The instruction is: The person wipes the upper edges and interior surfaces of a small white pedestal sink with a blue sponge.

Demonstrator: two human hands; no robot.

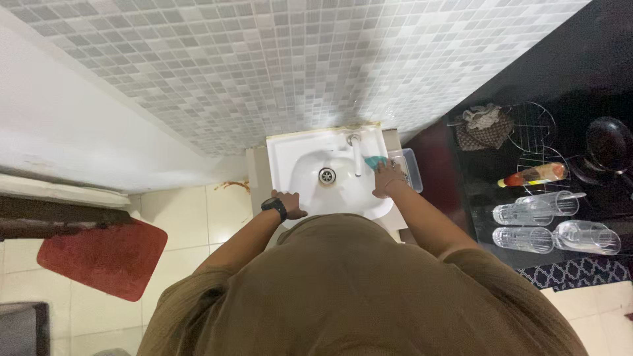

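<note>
A white wash basin [297,146] with a metal drain [327,175] and a white tap [357,157] stands against the tiled wall. My right hand [388,178] presses a teal cloth [376,161] on the basin's right rim, beside the tap. My left hand [291,202], with a black watch on its wrist, rests flat on the basin's front left edge and holds nothing.
A clear plastic box [412,166] sits right of the basin. On the black counter [560,79] lie three clear glasses [535,207], a bottle [534,175], wire racks, a dark pan [608,142] and a rag. A red mat [105,257] lies on the tiled floor at left.
</note>
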